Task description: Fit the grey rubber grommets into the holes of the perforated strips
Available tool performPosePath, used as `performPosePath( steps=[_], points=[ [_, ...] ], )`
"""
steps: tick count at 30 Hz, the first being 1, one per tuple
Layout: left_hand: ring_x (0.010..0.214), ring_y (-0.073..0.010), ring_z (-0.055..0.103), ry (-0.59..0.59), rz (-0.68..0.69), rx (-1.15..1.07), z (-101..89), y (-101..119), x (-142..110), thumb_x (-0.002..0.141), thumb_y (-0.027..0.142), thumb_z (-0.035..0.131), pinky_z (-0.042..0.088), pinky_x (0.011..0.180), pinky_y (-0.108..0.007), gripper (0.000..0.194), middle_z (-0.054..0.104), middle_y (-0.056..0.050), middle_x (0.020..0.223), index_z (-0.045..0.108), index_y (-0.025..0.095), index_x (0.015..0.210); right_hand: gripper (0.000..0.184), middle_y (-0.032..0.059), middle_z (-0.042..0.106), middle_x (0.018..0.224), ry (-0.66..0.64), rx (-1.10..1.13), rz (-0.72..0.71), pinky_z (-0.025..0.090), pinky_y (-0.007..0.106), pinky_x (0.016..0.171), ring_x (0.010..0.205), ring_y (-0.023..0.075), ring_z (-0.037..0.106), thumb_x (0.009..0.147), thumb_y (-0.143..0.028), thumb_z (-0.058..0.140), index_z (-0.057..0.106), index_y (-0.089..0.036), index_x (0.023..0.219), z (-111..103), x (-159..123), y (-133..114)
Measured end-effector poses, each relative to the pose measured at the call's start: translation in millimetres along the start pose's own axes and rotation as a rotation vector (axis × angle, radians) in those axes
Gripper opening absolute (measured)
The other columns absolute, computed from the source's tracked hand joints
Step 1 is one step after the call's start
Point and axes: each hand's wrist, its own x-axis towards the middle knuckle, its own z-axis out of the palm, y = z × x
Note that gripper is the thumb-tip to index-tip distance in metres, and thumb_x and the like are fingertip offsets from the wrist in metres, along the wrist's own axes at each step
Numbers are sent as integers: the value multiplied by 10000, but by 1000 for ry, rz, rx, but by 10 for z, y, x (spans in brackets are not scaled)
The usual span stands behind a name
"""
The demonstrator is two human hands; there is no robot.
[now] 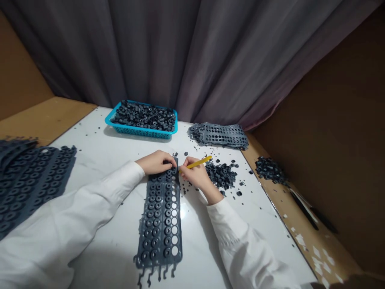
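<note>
Your left hand [156, 162] lay curled over the top end of the grey rubber strip [159, 224], which ran from 6 o'clock toward 12 just in front of you; whether those fingers pinched anything, you could not tell. Your right hand [195, 174] held a yellow stick [199, 162] in a narrow pinch, its lower end at the strip's top right edge. Rows of dark rings sat in the strip, and round holes showed along its right side. At 9 o'clock, a wider grey sheet [30, 180] lay under your left sleeve. At 1 o'clock sat a heap of loose rings [221, 175], and beyond it a punched strip [222, 136]. A blue basket [138, 132] full of rings stood at 12 o'clock, before a grey curtain [150, 52]. More rings [270, 170] lay on a wooden ledge [315, 249] at 2 o'clock.
</note>
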Motion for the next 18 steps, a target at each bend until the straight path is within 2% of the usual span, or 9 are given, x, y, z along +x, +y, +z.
performPosePath(
  steps=[4,7,15,18],
  points=[
    [713,-143,568,5,45,131,26,42,4,701,211,578,421,666,-226,206,638,-24,785,691,168,868,97,-43,525,460,-11,-7,-17,355,196,450,442,98,486,641,-191,521,447,-189,579,46,6,25],
    [740,-157,562,-4,60,207,37,66,3,685,217,613,423,696,-241,215,608,-26,778,685,168,882,104,-41,520,466,-2,-17,-29,346,195,453,449,96,477,646,-198,527,451,-186,576,53,0,7],
    [806,-202,576,-61,49,491,227,164,9,770,144,508,439,740,-294,144,560,-81,858,649,135,799,136,-55,472,443,-13,-135,-77,309,192,460,454,92,441,641,-176,526,416,-194,564,65,-25,-26],
    [779,-179,577,-26,62,422,194,170,30,809,147,469,435,732,-277,176,584,-68,819,641,135,778,138,-53,475,447,-20,-147,-73,307,193,459,453,92,442,642,-180,524,411,-195,564,71,-19,-16]
  ],
)
